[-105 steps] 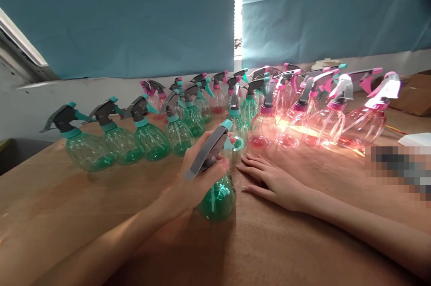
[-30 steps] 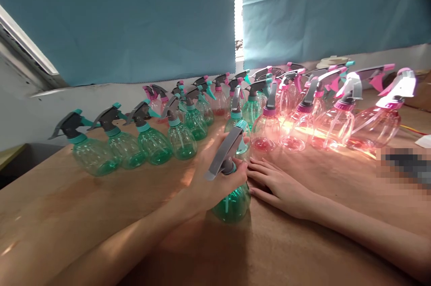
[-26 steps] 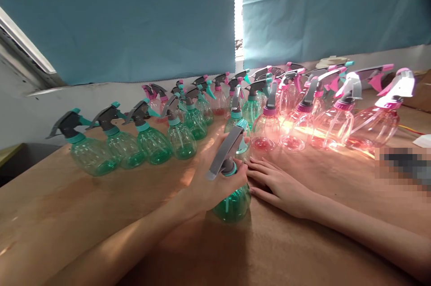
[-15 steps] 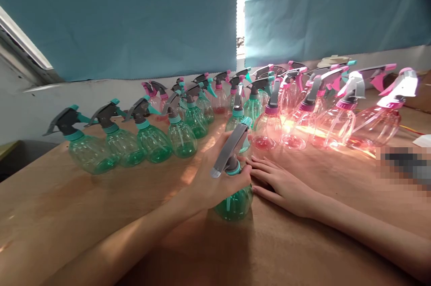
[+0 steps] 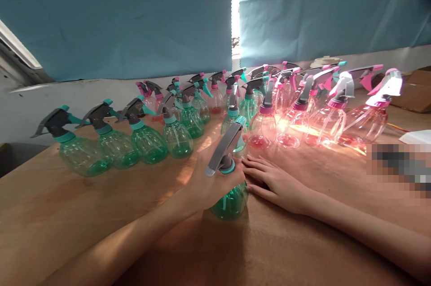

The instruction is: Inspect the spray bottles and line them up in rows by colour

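Close in front of me, a green spray bottle (image 5: 230, 203) with a grey trigger head and teal collar stands on the wooden table (image 5: 161, 241). My left hand (image 5: 210, 180) is wrapped round its upper part, just below the collar; some fingers are hidden behind it. My right hand (image 5: 274, 182) lies flat on the table to the right of the bottle, fingers stretched out and its fingertips close to the bottle. Whether they touch it I cannot tell. Just beyond my hands stands another green spray bottle (image 5: 232, 120).
Several green spray bottles (image 5: 150, 142) stand in a row at the left. Several pink spray bottles (image 5: 261, 131) stand at the right, some in bright sunlight. More of both colours fill the back, below a blue blind (image 5: 134, 21). A cardboard box (image 5: 412, 90) sits far right.
The whole view has shifted slightly, so things appear a little further left. Both hands and the held spray bottle keep the same positions on the table.
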Tool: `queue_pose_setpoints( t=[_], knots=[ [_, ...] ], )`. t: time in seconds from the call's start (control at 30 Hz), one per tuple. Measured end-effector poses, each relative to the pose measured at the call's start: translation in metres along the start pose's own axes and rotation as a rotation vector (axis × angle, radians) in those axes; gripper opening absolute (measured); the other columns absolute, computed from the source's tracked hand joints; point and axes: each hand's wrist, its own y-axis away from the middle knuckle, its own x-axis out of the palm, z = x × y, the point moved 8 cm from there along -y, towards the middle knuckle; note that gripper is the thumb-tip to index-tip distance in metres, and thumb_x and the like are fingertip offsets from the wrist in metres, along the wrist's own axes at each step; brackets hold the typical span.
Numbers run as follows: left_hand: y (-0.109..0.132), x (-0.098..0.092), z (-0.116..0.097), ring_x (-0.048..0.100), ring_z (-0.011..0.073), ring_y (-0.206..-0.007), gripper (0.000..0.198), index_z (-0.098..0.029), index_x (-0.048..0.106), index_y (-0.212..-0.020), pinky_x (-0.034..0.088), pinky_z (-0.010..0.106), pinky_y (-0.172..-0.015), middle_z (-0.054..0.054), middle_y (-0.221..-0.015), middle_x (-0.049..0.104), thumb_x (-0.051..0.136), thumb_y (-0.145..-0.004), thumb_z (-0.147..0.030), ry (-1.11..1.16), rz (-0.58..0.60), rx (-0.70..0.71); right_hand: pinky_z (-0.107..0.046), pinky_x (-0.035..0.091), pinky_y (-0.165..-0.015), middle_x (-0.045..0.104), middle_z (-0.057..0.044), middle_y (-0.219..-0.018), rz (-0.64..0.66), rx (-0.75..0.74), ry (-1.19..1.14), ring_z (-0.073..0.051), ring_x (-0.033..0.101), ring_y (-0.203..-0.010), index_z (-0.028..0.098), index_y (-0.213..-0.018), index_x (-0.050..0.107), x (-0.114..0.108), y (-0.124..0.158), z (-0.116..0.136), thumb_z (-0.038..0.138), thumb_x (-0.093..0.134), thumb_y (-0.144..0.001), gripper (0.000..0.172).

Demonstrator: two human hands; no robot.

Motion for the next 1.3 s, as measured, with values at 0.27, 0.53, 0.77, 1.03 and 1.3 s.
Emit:
queue_pose_setpoints(
  t=[0.27,0.53,0.77,1.03,1.3],
  knots=[
    [0.002,-0.001,-0.001,0.059,0.0164,-0.068,0.016,-0.022,0.063,-0.086,0.052,0.029,-0.066,-0.001,-0.070,0.062,0.053,-0.075,-0.016,-0.080,-0.002,-0.001,-0.053,0.027,-0.114,0.045,-0.008,-0.148,-0.007,-0.005,0.002,-0.030,0.031,-0.141,0.024,-0.139,0.050,-0.001,0.000,0.000,0.051,0.043,-0.097,0.051],
    [0.003,-0.003,-0.001,0.060,0.0185,-0.068,0.016,-0.022,0.060,-0.083,0.050,0.030,-0.060,-0.001,-0.065,0.061,0.053,-0.072,-0.014,-0.137,-0.042,-0.012,-0.052,0.026,-0.115,0.043,-0.009,-0.149,0.009,-0.003,0.022,-0.029,0.029,-0.142,0.022,-0.139,0.050,-0.001,0.000,0.001,0.053,0.041,-0.097,0.053],
    [0.001,-0.002,-0.004,0.061,0.0188,-0.067,0.016,-0.024,0.058,-0.084,0.056,0.035,-0.071,-0.003,-0.063,0.058,0.052,-0.071,-0.016,-0.150,-0.025,0.011,-0.053,0.025,-0.115,0.046,-0.009,-0.147,-0.007,-0.012,-0.010,-0.029,0.032,-0.141,0.024,-0.140,0.050,-0.002,0.000,0.001,0.052,0.042,-0.096,0.052],
    [0.000,-0.002,0.006,0.052,0.0135,-0.059,0.037,-0.023,0.061,-0.105,0.044,0.026,-0.054,-0.002,-0.070,0.058,0.056,-0.070,-0.014,-0.079,-0.013,0.010,-0.054,0.027,-0.114,0.047,-0.009,-0.146,-0.019,-0.007,-0.009,-0.030,0.032,-0.140,0.025,-0.139,0.050,-0.002,0.000,0.001,0.052,0.043,-0.096,0.051],
    [-0.002,0.004,-0.003,0.057,0.0148,-0.066,0.041,-0.025,0.059,-0.111,0.054,0.029,-0.072,-0.004,-0.068,0.055,0.054,-0.072,-0.013,0.002,0.057,0.003,-0.053,0.026,-0.115,0.045,-0.009,-0.148,-0.008,-0.002,0.004,-0.029,0.031,-0.141,0.024,-0.139,0.050,-0.001,0.000,0.000,0.052,0.042,-0.096,0.052]
  ],
)
